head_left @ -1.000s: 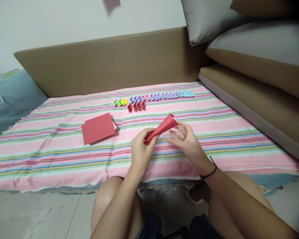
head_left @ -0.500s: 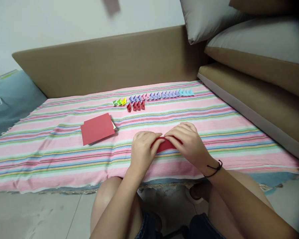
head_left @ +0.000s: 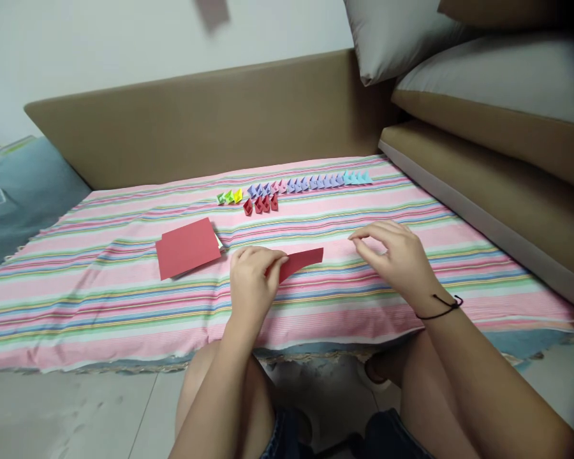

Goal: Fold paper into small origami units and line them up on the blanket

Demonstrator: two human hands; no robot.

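Observation:
My left hand pinches a folded strip of red paper at its left end, between thumb and fingers. The strip points out to the right, a little above the striped cloth. To the right of it, and apart from it, is my right hand. Its thumb and forefinger tips come together in a loop, with nothing visible between them. A black cord bracelet circles the right wrist. Left of my left hand lies a stack of red paper sheets, with a lighter edge showing beneath.
Farther back on the striped cloth stand several small folded paper pieces in blue and purple. Green and yellow ones and red ones are nearby. Cushions rise at the right, a brown backrest behind.
My right hand has let go of the red paper and moved right. My left hand has shifted slightly left, still holding the paper, which now shows more of its length.

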